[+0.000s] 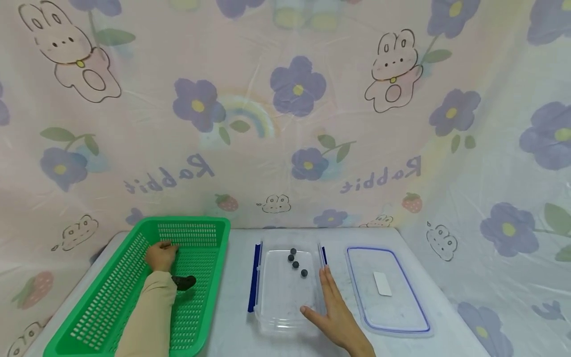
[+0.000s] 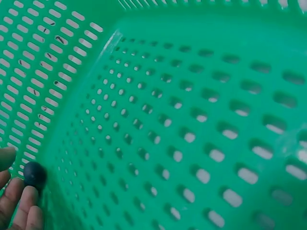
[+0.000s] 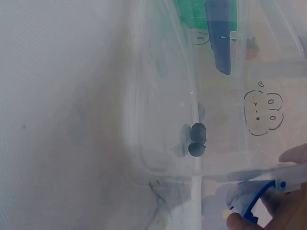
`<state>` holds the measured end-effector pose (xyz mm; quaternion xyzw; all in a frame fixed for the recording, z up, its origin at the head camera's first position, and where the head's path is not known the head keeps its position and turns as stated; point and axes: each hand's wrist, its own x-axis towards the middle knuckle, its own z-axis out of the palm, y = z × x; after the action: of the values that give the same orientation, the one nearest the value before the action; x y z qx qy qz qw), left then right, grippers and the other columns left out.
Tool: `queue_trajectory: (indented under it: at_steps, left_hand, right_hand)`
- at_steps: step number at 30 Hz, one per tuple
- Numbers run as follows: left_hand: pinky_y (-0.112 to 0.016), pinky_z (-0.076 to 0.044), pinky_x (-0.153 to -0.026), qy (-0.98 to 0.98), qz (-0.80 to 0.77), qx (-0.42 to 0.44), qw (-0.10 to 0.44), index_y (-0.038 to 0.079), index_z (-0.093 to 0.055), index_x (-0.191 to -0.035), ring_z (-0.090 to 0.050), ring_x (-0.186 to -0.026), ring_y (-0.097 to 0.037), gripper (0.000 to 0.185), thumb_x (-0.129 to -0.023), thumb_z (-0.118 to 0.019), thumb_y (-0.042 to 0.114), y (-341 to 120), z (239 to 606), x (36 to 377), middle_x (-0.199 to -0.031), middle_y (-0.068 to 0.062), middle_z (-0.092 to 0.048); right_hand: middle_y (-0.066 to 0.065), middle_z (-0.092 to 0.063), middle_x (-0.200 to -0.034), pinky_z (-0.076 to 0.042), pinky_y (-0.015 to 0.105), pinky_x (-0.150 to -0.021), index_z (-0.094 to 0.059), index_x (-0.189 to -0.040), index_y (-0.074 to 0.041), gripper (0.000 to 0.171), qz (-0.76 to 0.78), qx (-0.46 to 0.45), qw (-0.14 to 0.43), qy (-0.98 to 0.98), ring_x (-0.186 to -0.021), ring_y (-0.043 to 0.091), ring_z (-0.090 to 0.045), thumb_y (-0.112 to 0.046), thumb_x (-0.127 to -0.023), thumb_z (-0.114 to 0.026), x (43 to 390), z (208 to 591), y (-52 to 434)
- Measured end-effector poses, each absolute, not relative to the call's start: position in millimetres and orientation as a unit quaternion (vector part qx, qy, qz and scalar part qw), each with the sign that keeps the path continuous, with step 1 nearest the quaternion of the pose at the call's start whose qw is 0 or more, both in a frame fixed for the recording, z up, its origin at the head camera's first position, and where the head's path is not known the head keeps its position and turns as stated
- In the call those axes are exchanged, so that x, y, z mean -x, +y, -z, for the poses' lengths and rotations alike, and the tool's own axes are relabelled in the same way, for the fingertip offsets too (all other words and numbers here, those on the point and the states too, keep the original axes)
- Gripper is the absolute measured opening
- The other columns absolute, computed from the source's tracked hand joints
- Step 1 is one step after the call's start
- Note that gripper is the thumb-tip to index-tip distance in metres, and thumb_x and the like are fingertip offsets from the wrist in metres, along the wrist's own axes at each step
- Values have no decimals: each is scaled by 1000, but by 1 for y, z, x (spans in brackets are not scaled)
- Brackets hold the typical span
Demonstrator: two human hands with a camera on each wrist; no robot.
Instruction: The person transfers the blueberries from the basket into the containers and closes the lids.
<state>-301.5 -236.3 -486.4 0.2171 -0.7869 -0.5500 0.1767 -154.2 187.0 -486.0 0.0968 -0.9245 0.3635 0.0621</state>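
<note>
Partly cut off in the wrist view, the left hand (image 1: pixel 161 255) pinches a dark ball (image 2: pixel 34 174) inside the green basket (image 1: pixel 111 297), while the right hand (image 1: pixel 335 317) lies spread, fingers straight, against the clear container (image 1: pixel 285 302).

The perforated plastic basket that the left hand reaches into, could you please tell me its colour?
The perforated plastic basket is bright green, clearest in the left wrist view.

Dark balls (image 3: pixel 197 139) in clear container (image 3: pixel 158 96)
</note>
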Motion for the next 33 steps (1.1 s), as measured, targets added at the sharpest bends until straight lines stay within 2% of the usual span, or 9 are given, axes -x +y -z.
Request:
queue_trajectory:
  at_steps: [6,8,13,22,33]
  left_hand:
    - [-59,-24,-104,-796,537,-221,169,-19,-53,-122,-30,-124,-52,34,-96,-55,3,-237,492,303,-117,-36,-51]
    - [-59,-20,-106,-803,528,-217,172,-19,-53,-121,-32,-121,-52,34,-95,-55,2,-237,493,304,-116,-37,-51]
    - [-58,-20,-107,-815,510,-209,178,-19,-56,-117,-40,-115,-51,31,-94,-55,1,-237,496,307,-113,-37,-55]
    - [-59,-27,-103,-836,478,-201,182,-19,-61,-108,-40,-113,-51,25,-92,-58,0,-234,500,312,-107,-36,-58]
    - [-61,-33,-97,-846,480,-182,142,-18,-62,-106,-37,-113,-53,25,-90,-60,2,-235,505,316,-111,-36,-55]
  right_hand:
    - [13,-3,-161,-20,60,-108,-12,-155,-3,102,-358,-93,59,-927,-144,36,-12,-57,-86,-65,154,486,186]
    - [13,-3,-161,-21,61,-108,-12,-155,-3,102,-359,-94,59,-927,-144,36,-12,-56,-86,-65,154,486,186]
    - [12,-2,-161,-21,63,-107,-12,-155,-3,101,-359,-96,61,-926,-144,36,-11,-54,-86,-65,154,486,187]
    - [14,-5,-161,-22,63,-106,-13,-155,-3,100,-357,-101,73,-926,-144,36,-13,-51,-86,-67,155,488,187]
    - [15,-4,-160,-23,63,-105,-14,-154,-2,99,-361,-105,75,-924,-143,37,-13,-50,-86,-68,155,488,186]
